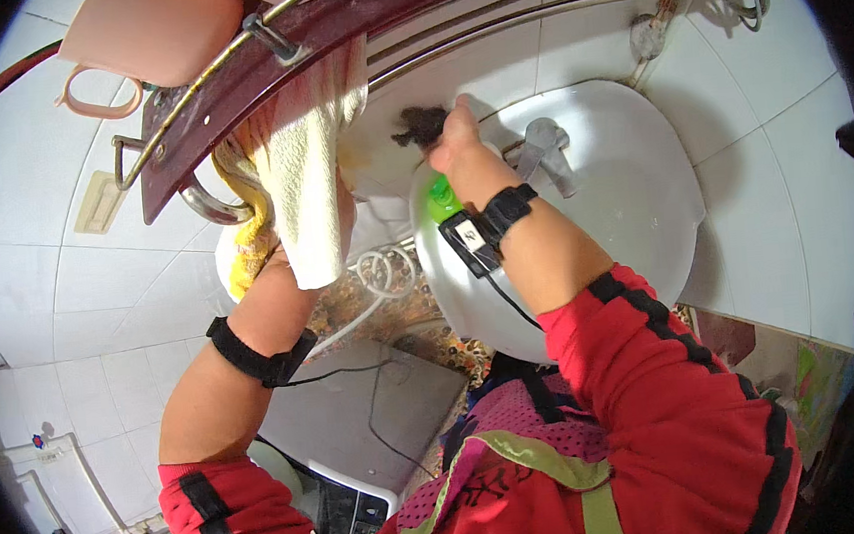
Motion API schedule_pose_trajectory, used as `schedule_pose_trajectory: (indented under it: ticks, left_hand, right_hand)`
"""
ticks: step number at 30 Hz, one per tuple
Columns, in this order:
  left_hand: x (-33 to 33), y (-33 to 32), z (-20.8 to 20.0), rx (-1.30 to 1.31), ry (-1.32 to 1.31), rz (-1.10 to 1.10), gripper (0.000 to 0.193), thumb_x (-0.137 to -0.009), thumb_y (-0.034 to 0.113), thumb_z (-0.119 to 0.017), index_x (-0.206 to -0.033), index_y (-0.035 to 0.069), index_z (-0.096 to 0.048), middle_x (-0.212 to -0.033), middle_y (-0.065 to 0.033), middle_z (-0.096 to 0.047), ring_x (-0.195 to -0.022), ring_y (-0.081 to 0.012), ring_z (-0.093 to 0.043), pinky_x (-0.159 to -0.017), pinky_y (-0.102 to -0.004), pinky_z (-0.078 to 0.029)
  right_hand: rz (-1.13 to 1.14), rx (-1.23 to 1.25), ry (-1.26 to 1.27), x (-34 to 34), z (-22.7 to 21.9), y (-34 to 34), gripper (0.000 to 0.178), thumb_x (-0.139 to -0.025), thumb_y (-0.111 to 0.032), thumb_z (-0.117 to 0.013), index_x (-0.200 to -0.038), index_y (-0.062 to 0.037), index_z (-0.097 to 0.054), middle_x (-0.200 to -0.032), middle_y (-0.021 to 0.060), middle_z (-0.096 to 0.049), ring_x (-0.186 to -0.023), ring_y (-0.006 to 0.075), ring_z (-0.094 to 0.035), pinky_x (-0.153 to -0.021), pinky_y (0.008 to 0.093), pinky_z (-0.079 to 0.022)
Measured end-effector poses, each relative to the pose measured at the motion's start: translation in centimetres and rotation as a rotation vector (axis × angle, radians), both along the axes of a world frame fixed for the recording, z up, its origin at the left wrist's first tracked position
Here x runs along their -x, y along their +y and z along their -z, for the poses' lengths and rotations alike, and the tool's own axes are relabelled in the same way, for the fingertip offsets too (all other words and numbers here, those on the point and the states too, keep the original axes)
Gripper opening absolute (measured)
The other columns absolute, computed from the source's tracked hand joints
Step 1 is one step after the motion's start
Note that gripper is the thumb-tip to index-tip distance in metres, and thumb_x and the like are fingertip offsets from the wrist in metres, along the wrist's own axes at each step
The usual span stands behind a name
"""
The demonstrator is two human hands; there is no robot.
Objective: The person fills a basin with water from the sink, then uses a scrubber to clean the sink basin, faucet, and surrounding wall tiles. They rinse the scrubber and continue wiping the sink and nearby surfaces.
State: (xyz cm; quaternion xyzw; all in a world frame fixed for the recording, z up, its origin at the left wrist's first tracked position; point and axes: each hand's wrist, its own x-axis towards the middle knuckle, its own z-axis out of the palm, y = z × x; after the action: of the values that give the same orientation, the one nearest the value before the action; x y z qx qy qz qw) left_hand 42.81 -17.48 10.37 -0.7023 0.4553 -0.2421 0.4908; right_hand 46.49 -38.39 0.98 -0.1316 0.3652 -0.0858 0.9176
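Dark tufted wad (pixel 420 125): being clasped in right hand (pixel 453 138) just left of basin (pixel 638 205), apparently by one end, exposing bulk. Left hand: being hidden by cream towel (pixel 311 196) farther left; grip cannot be told.

The head-worn fisheye camera looked closely down over red, black-striped fabric sleeves (pixel 678 398) toward a rounded white ceramic washbasin (pixel 632 191).

Red top (pixel 528 528) with black sleeve stripes (pixel 653 311); on its front, pink mesh (pixel 499 420) and yellow-green straps (pixel 600 516); beyond its cuffs, black wristbands (pixel 245 354) with cables (pixel 515 305), the right bearing a green light (pixel 444 200).
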Motion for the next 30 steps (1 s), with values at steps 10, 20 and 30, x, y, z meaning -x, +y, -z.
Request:
schedule_pose_trajectory:
  ticks: [10,20,30]
  left_hand:
    - [2.0,-0.3,-3.9,-0.093,0.01,-0.019,0.044,-0.08,0.006,-0.056,-0.121,-0.009,-0.055,-0.128,-0.0263,-0.049,-0.126,-0.0359,-0.045,-0.107,-0.0544,-0.035]
    - [1.1,1.3,-3.8,-0.046,0.089,0.035,0.043,-0.084,0.007,-0.054,-0.124,-0.01,-0.051,-0.129,-0.0274,-0.047,-0.126,-0.0373,-0.044,-0.108,-0.0536,-0.035]
    - [0.2,2.2,-3.4,-0.048,0.113,0.059,0.043,-0.088,0.008,-0.052,-0.126,-0.012,-0.048,-0.13,-0.0284,-0.046,-0.126,-0.0387,-0.043,-0.108,-0.0529,-0.034]
  right_hand:
    - [0.368,0.584,-0.012,-2.4,0.4,6.3,0.07,-0.101,-0.043,-0.03,-0.147,0.0057,-0.011,-0.154,0.0283,-0.007,-0.144,0.0376,-0.009,-0.117,0.042,-0.009]
    - [0.448,1.566,-0.227,-2.0,-1.2,10.5,0.064,-0.097,-0.033,-0.035,-0.144,0.0089,-0.021,-0.151,0.0311,-0.013,-0.139,0.0525,-0.008,-0.114,0.0555,-0.011]
    - [0.571,1.641,-0.04,-1.9,6.9,14.2,0.065,-0.096,-0.025,-0.041,-0.144,0.0114,-0.016,-0.152,0.0314,-0.009,-0.141,0.0464,-0.009,-0.116,0.0522,-0.007]
